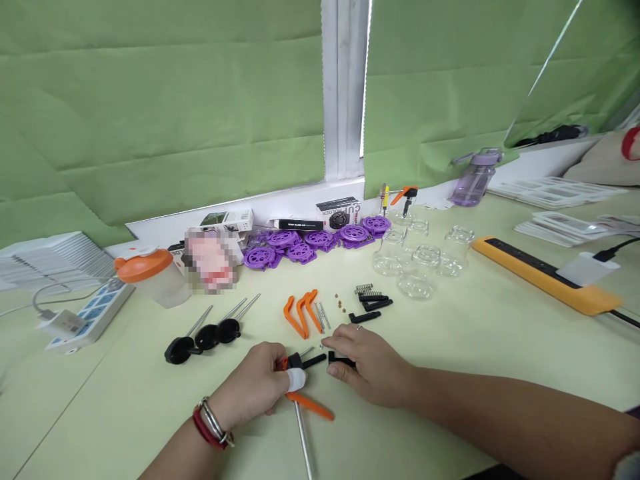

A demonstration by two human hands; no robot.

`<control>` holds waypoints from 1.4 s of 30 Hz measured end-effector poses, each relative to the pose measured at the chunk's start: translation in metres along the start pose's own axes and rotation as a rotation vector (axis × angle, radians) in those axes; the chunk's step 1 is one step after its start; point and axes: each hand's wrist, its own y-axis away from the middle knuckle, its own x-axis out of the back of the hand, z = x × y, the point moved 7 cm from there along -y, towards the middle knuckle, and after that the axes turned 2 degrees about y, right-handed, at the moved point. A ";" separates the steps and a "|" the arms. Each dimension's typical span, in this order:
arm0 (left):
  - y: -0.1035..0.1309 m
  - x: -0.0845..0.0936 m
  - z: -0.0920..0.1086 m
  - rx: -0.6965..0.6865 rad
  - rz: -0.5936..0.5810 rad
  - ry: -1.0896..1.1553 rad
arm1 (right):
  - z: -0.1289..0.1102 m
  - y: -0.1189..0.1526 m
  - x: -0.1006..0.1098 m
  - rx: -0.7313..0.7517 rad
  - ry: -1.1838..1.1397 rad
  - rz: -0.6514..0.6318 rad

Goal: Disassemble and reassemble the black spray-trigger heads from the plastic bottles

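Note:
My left hand (pixel 263 377) is closed around a black spray head (pixel 296 361) with an orange lever (pixel 313 406) and a metal tube (pixel 303 440) pointing toward me. A white wrap covers my left thumb. A black stem sticks out of the head to the right. My right hand (pixel 373 363) is beside it, index finger and thumb apart. Its index fingertip touches a tiny shiny piece (pixel 321 346) on the table. Between finger and thumb shows a black L-shaped nozzle (pixel 340 359), partly hidden; whether the other fingers hold it is unclear.
Ahead lie orange levers (pixel 300 313), metal pins (pixel 323 315), small brass bits (pixel 340 303), springs (pixel 367 291) and black nozzles (pixel 373 303). Black heads with tubes (pixel 205 337) lie left. Behind are purple discs (pixel 300 250), glass bottles (pixel 415 260) and an orange power strip (pixel 540 277).

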 end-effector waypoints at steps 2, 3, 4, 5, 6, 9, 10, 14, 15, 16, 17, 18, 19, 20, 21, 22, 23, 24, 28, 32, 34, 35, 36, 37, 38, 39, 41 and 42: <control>0.001 0.003 -0.002 -0.002 0.008 -0.027 | -0.002 -0.002 -0.001 0.032 0.063 -0.021; 0.002 0.004 -0.003 -0.006 0.013 -0.037 | -0.003 -0.002 -0.001 0.040 0.087 -0.034; 0.002 0.005 -0.002 -0.012 0.016 -0.045 | -0.004 -0.003 -0.001 0.042 0.106 -0.045; 0.003 0.006 -0.002 -0.018 0.016 -0.053 | -0.004 -0.003 -0.001 0.041 0.120 -0.053; 0.003 0.007 -0.002 -0.022 0.011 -0.061 | -0.004 -0.003 -0.001 0.038 0.132 -0.058; 0.003 0.008 -0.004 -0.025 -0.006 -0.078 | -0.003 -0.004 0.003 0.029 0.171 -0.061; 0.002 0.008 -0.004 -0.023 -0.010 -0.079 | -0.003 -0.004 0.004 0.027 0.188 -0.061; 0.001 0.007 -0.005 -0.023 -0.012 -0.068 | 0.000 -0.009 0.008 0.029 0.255 -0.052; 0.001 0.007 -0.005 -0.025 -0.009 -0.066 | 0.000 -0.010 0.008 0.031 0.268 -0.047; 0.001 0.007 -0.005 -0.027 -0.006 -0.065 | 0.001 -0.011 0.008 0.033 0.279 -0.044; 0.001 0.007 -0.004 -0.029 -0.004 -0.067 | 0.001 -0.013 0.008 0.034 0.288 -0.043; 0.001 0.006 -0.004 -0.028 -0.004 -0.068 | 0.002 -0.014 0.008 0.033 0.295 -0.044; 0.002 0.006 -0.003 -0.024 -0.006 -0.068 | 0.002 -0.015 0.007 0.030 0.299 -0.046; 0.002 0.006 -0.003 -0.017 -0.011 -0.068 | 0.003 -0.016 0.007 0.025 0.301 -0.048; 0.003 0.006 -0.003 -0.010 -0.012 -0.067 | 0.003 -0.017 0.007 0.020 0.304 -0.050; 0.004 0.006 -0.002 -0.005 -0.011 -0.066 | 0.004 -0.018 0.007 0.015 0.308 -0.050; 0.004 0.006 -0.001 -0.005 -0.008 -0.068 | 0.004 -0.019 0.007 0.010 0.313 -0.049; 0.005 0.006 0.000 -0.006 -0.006 -0.072 | 0.004 -0.020 0.007 0.005 0.319 -0.047; 0.007 0.006 0.004 -0.011 -0.005 -0.095 | 0.007 -0.024 0.005 -0.019 0.327 -0.048; 0.006 0.010 0.008 -0.083 0.069 -0.161 | 0.008 -0.024 0.006 -0.032 0.295 -0.031; 0.005 0.012 0.008 -0.105 0.092 -0.200 | 0.005 -0.022 0.009 -0.021 0.267 -0.013; 0.005 0.013 0.008 -0.107 0.092 -0.217 | 0.003 -0.021 0.011 -0.010 0.252 -0.007; 0.004 0.013 0.007 -0.109 0.089 -0.230 | 0.001 -0.021 0.012 0.005 0.239 -0.002; 0.004 0.013 0.007 -0.112 0.085 -0.238 | -0.002 -0.020 0.012 0.024 0.226 0.000; 0.004 0.013 0.008 -0.117 0.081 -0.242 | -0.005 -0.019 0.012 0.046 0.215 0.001; 0.003 0.013 0.008 -0.123 0.079 -0.240 | -0.007 -0.019 0.011 0.067 0.205 0.004; 0.003 0.012 0.008 -0.141 0.069 -0.215 | -0.010 -0.018 0.009 0.097 0.193 0.007; 0.002 0.012 0.008 -0.151 0.059 -0.192 | -0.011 -0.018 0.007 0.105 0.192 0.005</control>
